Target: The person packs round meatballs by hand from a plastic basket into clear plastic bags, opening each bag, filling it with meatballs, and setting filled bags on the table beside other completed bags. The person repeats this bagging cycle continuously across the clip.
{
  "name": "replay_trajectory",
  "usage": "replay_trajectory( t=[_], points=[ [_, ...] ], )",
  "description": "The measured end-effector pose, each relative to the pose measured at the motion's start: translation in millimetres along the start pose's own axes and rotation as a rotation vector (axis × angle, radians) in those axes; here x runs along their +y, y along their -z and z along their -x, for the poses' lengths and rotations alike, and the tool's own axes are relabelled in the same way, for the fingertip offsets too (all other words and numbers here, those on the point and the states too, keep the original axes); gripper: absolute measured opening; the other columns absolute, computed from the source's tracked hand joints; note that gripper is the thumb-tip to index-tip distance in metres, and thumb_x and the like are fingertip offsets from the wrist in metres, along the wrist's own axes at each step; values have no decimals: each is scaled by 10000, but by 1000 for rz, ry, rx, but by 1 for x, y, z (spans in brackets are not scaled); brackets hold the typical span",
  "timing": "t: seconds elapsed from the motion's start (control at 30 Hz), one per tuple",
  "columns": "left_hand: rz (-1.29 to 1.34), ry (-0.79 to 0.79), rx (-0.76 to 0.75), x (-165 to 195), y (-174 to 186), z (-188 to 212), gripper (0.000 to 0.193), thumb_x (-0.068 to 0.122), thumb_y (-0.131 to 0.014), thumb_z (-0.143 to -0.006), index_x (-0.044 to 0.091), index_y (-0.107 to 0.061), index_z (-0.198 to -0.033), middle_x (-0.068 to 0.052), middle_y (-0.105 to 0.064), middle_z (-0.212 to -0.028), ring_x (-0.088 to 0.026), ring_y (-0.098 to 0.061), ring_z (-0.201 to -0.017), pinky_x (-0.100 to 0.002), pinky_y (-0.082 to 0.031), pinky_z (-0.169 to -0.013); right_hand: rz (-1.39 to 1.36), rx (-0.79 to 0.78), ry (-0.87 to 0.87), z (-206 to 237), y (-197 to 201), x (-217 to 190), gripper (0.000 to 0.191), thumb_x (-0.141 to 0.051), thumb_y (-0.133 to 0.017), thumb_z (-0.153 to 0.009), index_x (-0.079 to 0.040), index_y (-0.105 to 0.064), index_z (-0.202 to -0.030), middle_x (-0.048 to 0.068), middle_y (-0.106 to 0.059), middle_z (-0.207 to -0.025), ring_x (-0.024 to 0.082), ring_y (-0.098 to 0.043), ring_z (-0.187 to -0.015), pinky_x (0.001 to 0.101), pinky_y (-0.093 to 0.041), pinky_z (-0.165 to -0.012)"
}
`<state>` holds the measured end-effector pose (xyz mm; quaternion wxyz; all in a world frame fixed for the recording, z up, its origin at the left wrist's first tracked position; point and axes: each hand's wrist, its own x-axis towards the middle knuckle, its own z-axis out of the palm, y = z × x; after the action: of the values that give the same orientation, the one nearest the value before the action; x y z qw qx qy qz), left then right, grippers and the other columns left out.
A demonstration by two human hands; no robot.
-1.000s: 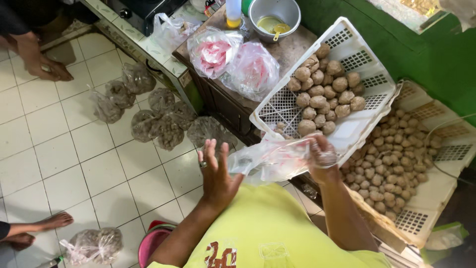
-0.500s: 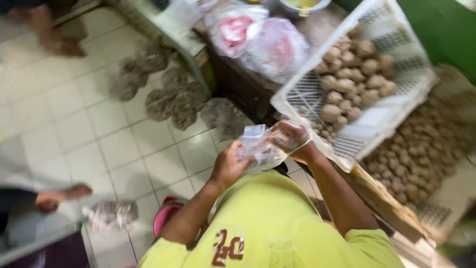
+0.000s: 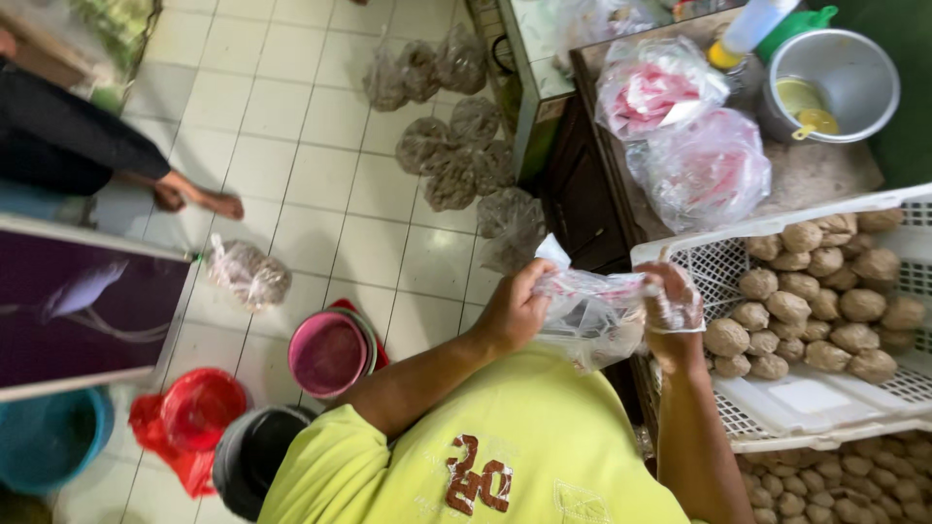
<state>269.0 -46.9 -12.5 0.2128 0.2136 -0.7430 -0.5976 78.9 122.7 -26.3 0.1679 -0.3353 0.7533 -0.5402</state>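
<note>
Left hand [image 3: 513, 312] pinching clear crinkled plastic bag [image 3: 590, 309] mouth, plastic-gloved right hand [image 3: 670, 303] gripping opposite edge, beside white slotted crate [image 3: 825, 403] of brown round balls [image 3: 825, 301]

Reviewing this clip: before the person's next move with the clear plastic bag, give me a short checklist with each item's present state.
1. Left hand has a grip on the clear plastic bag: ok, fingers pinch its edge.
2. Right hand also on the bag: ok, it holds the other side and seems covered in thin plastic.
3. Bag mouth open: cannot tell, the film is bunched between the hands.
4. Bag empty: cannot tell, folds hide the inside.
5. Brown round pieces close by: ok, they lie in the white crate beside the right hand.
6. Crate steady: cannot tell, it sits tilted over a lower tray.
</note>
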Motion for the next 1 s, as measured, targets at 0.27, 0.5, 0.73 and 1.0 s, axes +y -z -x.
replay_trajectory(
  t=[0.27,0.5,0.73,1.0],
  points=[
    [-15,-36,-12,61,-18,7,346,41,-730,-847,11,-572,-1154,-133,-712,-900,-152,-636,-693,-322,-519,-610,-175,273,442,24,43,7,310,-329,-545,-1096,-71,-498,-1261,92,-618,-1200,215,-620,-1013,374,-525,-884],
    [-114,-278,-73,119,-69,1,411,51,-683,-838,6,-542,-1221,-211,-681,-1108,-364,-691,-812,-431,-565,-734,294,274,1081,104,66,-34,186,-151,-709,-974,-77,-579,-1084,51,-580,-1074,201,-630,-878,396,-541,-750],
    [-210,-546,-296,140,-118,13,476,148,-780,-819,14,-539,-1206,-188,-651,-972,-385,-679,-798,-455,-549,-674,481,162,705,113,79,-47,273,-216,-712,-916,-117,-592,-1141,67,-574,-1122,253,-605,-915,425,-500,-785],
    [183,-668,-758,118,-204,40,416,84,-672,-832,4,-602,-1234,-197,-687,-1046,-350,-709,-857,-405,-584,-750,689,394,174,130,137,-42,497,-446,-611,-914,-194,-513,-1332,108,-526,-1312,302,-515,-1155,472,-408,-970]
  ],
)
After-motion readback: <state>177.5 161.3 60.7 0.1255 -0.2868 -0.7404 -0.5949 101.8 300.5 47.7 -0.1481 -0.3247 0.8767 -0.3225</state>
